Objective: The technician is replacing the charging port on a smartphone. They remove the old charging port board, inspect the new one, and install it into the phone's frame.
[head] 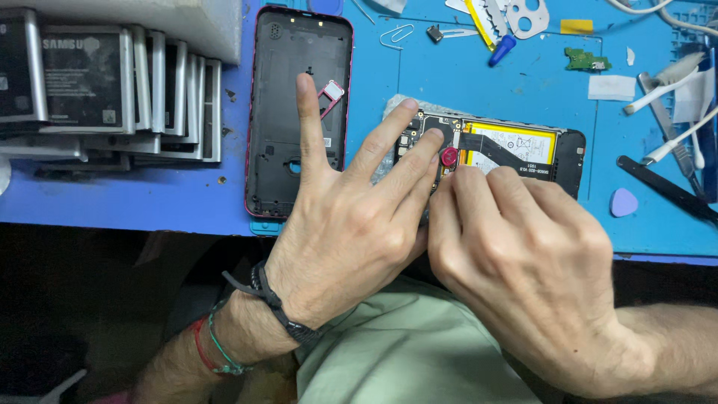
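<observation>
A: Two hands on one opened phone (516, 150), head view only. It lies flat on the blue tabletop (419, 67), long axis running left to right, back cover off, board and yellow-labelled battery (516, 142) exposed.

B: Which end is being worked?

A: Left end, the board end. Left hand (351, 224) comes in from lower left, fingers (389, 135) spread wide; middle and ring tips press down on the board edge, index points up and away over the detached back cover (299, 112). Nothing clamped in it, just pinning the phone down.

B: Right hand?

A: Right hand (531, 262) comes in from lower right, fingers (471, 187) bunched together, tips right at a small red round part (449, 156) sitting on the board beside the black flex strip (493, 146). Can't tell if they pinch that part or a tool under them; knuckles hide it.

B: So the red part relative to the tips?

A: Just ahead of the right tips, touching or nearly so, and just right of the left middle tip. It sits between both hands. Right hand is the one nearer to it.

B: Rest of the phone?

A: Extends right, away from both hands, uncovered. Black tweezers (666, 187) and a pale blue pick (623, 202) lie well apart on the right; stacked batteries (97, 82) far left.
</observation>
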